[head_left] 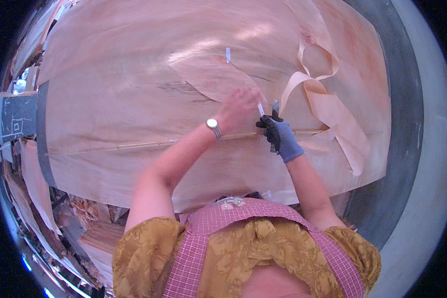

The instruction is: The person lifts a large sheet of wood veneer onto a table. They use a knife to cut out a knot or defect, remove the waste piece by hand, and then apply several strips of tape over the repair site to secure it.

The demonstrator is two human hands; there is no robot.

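Note:
A large sheet of pale wood veneer (pixel 114 109) spreads in front of me, with a leaf-shaped veneer piece (pixel 211 79) lying on it. My left hand (pixel 239 105), bare with a watch at the wrist, is over the right end of that piece; motion smears its fingers. Close by on the right, my right hand (pixel 278 134) wears a grey glove with black fingers. It is closed round a slim grey tool (pixel 275 106) whose kind I cannot make out. A short white tape strip (pixel 261 109) stands out from the gloved fingertips. Another white tape strip (pixel 228 54) sits at the leaf-shaped piece's upper edge.
A long thin stick (pixel 119 147) lies across the sheet under my arms. Curled veneer offcuts (pixel 333 109) lie to the right. At the left edge is a dark block with chalk marks (pixel 19 116). Stacked veneer (pixel 102 238) shows at lower left, and a grey surface (pixel 407 124) borders the right.

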